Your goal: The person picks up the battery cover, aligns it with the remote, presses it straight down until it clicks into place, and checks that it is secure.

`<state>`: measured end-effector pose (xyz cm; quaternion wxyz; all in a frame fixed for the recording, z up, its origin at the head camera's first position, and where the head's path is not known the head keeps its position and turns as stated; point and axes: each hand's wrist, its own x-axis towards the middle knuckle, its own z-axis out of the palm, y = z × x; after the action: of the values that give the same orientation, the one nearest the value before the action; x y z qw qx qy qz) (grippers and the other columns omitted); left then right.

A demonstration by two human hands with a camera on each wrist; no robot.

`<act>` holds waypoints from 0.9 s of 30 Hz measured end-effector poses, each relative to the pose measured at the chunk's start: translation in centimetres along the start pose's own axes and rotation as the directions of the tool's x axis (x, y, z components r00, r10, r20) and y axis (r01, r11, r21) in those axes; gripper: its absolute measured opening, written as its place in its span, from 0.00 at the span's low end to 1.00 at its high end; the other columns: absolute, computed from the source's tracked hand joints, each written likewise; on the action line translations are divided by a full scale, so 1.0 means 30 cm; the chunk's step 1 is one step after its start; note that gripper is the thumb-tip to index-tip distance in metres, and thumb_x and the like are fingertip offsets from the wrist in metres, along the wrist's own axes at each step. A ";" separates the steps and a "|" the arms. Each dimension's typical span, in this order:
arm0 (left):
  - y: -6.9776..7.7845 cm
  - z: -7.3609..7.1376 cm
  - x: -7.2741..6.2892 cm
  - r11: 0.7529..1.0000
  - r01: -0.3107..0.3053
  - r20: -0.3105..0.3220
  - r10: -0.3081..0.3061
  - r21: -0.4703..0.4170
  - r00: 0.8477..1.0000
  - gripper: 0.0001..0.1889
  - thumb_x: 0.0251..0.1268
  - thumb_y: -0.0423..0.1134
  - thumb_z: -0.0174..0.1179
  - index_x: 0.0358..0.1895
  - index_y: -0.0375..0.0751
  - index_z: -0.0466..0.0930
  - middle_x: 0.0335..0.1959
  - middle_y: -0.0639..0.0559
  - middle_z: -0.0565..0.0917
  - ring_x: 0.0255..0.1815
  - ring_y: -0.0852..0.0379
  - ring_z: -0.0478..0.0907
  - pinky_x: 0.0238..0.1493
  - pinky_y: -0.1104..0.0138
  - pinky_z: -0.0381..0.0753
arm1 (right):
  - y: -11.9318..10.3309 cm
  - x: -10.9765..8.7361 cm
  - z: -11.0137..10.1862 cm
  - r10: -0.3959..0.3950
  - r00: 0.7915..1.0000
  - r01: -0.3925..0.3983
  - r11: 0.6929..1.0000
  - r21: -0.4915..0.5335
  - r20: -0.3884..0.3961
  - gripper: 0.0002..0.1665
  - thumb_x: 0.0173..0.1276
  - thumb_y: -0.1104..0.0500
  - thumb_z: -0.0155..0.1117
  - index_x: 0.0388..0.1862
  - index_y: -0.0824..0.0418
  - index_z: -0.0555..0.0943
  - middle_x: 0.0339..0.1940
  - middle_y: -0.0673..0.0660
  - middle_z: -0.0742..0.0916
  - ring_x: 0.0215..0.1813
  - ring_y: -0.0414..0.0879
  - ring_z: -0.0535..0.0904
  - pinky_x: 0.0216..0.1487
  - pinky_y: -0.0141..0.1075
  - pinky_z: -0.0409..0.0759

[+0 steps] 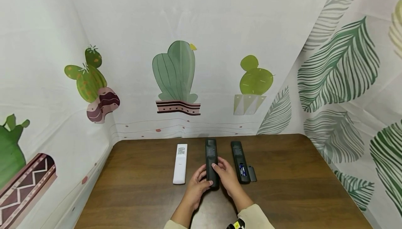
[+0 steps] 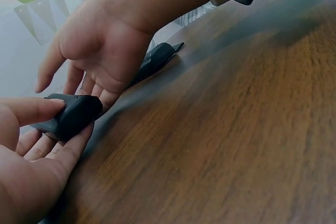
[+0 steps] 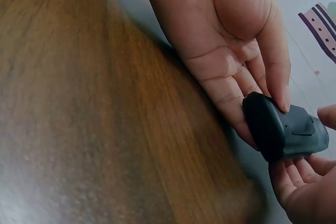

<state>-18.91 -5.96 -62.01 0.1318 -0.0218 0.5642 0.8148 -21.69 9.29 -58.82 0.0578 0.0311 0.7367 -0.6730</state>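
Because its casing looks like rigid plastic, the black remote (image 1: 212,149) should handle as light and stiff, perhaps a little slippery; its long edges seem the surest hold. It sits at the center of the group above the surface (image 1: 141,176), with a white remote (image 1: 180,166) at 9 o'clock and an open-backed remote (image 1: 237,153) at 3 o'clock. Both hands are narrowed around it: the left hand (image 1: 197,187) pinches its 6 o'clock end, thumb on top, fingers beneath; the right hand (image 1: 228,175) holds its 3 o'clock edge, thumb over the back.
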 end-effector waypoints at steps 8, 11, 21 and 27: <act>-0.003 -0.002 0.000 1.000 0.003 -0.004 -0.003 -0.004 1.000 0.41 0.60 0.26 0.63 0.78 0.43 0.59 0.70 0.41 0.74 0.55 0.57 0.82 0.48 0.66 0.82 | 0.025 0.015 -0.001 0.043 0.998 -0.045 0.999 0.029 0.039 0.35 0.76 0.50 0.59 0.74 0.69 0.67 0.62 0.69 0.82 0.60 0.55 0.80 0.62 0.49 0.79; -0.002 -0.002 0.001 1.000 0.003 -0.002 -0.003 -0.009 1.000 0.41 0.60 0.25 0.63 0.78 0.43 0.59 0.69 0.42 0.74 0.55 0.57 0.82 0.49 0.66 0.82 | 0.019 0.014 -0.001 0.043 0.998 -0.045 0.999 0.031 0.054 0.35 0.75 0.50 0.61 0.73 0.69 0.68 0.62 0.68 0.83 0.59 0.53 0.81 0.62 0.46 0.79; 0.004 -0.001 -0.002 1.000 0.006 0.007 -0.006 -0.009 1.000 0.41 0.60 0.26 0.63 0.78 0.42 0.58 0.69 0.42 0.75 0.57 0.56 0.82 0.50 0.66 0.83 | 0.009 0.011 -0.006 0.050 0.994 -0.053 0.998 0.029 0.096 0.35 0.74 0.48 0.61 0.71 0.69 0.69 0.60 0.66 0.84 0.57 0.51 0.81 0.61 0.44 0.77; 0.008 0.001 -0.004 1.000 0.016 0.000 -0.016 -0.005 1.000 0.42 0.59 0.25 0.63 0.78 0.41 0.59 0.68 0.42 0.76 0.55 0.57 0.82 0.48 0.66 0.82 | 0.022 0.013 -0.003 0.062 0.994 -0.063 0.998 0.007 0.090 0.34 0.76 0.48 0.59 0.71 0.68 0.69 0.60 0.65 0.84 0.58 0.51 0.80 0.61 0.45 0.77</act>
<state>-18.84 -6.03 -61.77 0.1382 -0.0264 0.5619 0.8152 -21.98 9.43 -59.52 0.1117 0.0242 0.7287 -0.6753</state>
